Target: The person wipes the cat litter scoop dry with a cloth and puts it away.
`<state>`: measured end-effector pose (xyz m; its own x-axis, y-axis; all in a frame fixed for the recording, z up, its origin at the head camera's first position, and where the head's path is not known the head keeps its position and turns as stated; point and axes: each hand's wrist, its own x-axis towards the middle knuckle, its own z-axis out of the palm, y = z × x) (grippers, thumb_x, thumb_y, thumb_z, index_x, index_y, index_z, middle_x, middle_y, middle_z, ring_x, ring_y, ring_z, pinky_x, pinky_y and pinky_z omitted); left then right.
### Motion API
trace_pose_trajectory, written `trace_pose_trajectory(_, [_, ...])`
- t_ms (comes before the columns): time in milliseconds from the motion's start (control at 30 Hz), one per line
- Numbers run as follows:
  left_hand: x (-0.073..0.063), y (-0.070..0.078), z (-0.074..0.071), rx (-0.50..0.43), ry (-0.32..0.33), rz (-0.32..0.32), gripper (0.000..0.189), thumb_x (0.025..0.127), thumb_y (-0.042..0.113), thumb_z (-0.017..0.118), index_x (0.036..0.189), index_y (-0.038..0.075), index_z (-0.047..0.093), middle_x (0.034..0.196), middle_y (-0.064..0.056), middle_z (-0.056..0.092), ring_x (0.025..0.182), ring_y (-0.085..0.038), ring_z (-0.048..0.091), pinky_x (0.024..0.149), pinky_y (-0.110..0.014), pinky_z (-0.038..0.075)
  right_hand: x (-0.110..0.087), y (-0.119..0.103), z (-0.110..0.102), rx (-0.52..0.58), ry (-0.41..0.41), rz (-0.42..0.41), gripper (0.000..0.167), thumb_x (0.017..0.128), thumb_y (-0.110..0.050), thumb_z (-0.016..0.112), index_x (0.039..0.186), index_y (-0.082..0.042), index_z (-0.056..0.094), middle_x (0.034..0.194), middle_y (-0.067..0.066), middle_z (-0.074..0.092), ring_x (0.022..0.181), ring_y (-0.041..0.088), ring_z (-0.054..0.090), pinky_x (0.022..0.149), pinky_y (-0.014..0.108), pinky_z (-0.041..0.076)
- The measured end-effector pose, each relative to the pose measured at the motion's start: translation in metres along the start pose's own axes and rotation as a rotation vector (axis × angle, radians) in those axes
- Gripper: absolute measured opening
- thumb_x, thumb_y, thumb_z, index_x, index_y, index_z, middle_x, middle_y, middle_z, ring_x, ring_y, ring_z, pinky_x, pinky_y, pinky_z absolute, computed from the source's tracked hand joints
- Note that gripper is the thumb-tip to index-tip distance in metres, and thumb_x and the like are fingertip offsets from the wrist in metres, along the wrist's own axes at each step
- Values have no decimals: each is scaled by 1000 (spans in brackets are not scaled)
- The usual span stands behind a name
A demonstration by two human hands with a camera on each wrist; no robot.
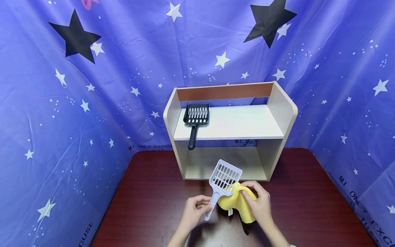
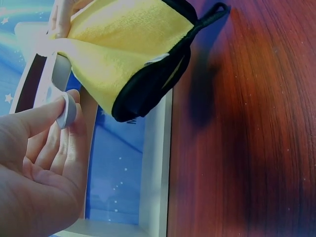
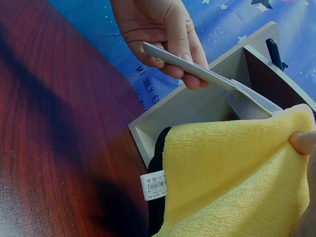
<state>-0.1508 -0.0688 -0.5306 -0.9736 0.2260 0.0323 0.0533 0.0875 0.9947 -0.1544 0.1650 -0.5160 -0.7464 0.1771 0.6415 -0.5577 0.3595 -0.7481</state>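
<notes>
My left hand (image 1: 193, 212) pinches the handle of a light-grey slotted litter scoop (image 1: 215, 197), its slotted head tilted up and away over the table. With thumb and fingers my right hand (image 1: 258, 202) grips a yellow cloth (image 1: 243, 207) with black edging, bunched at the scoop head's right edge. In the right wrist view the cloth (image 3: 222, 163) hangs down in folds, with a white printed tag (image 3: 154, 185) on its border. A black hanging loop (image 2: 215, 14) sticks out from the cloth's corner in the left wrist view.
A two-level wooden shelf (image 1: 228, 138) stands at the back of the dark red table (image 1: 148, 199). On its upper board lies a black slotted litter scoop (image 1: 196, 120), the handle jutting over the front edge. A blue star-patterned curtain (image 1: 139, 68) surrounds the table.
</notes>
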Motion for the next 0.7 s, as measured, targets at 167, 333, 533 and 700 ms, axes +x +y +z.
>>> trace_pose_trajectory(167, [-1, -1, 0, -10, -19, -21, 24, 84, -2, 72, 106, -12, 69, 94, -31, 73, 71, 0, 67, 66, -14, 56, 4, -15, -3, 20, 12, 6, 23, 73, 24, 70, 90, 9, 68, 85, 21, 69, 89, -9, 62, 78, 6, 50])
trace_pose_trajectory(333, [-3, -1, -1, -9, -33, -35, 24, 85, -2, 72, 106, -12, 69, 94, -31, 72, 70, 2, 66, 65, -13, 55, 6, -16, -5, 36, 25, 17, 23, 73, 25, 69, 90, 9, 68, 84, 18, 68, 86, -8, 62, 73, 8, 51])
trace_pose_trajectory(533, [-5, -2, -3, -6, -56, -31, 25, 84, -2, 71, 106, -13, 68, 93, -32, 72, 69, 2, 66, 65, -14, 55, 6, -12, -7, 57, 47, 30, 23, 73, 26, 68, 90, 10, 68, 84, 11, 70, 81, -6, 63, 69, 8, 52])
trace_pose_trajectory(700, [-7, -4, -5, -7, -76, -28, 24, 84, -3, 71, 106, -14, 68, 92, -34, 71, 69, 3, 65, 64, -15, 55, 7, -11, -8, 54, 68, 29, 25, 72, 27, 68, 90, 10, 68, 83, 8, 71, 79, -3, 63, 68, 8, 51])
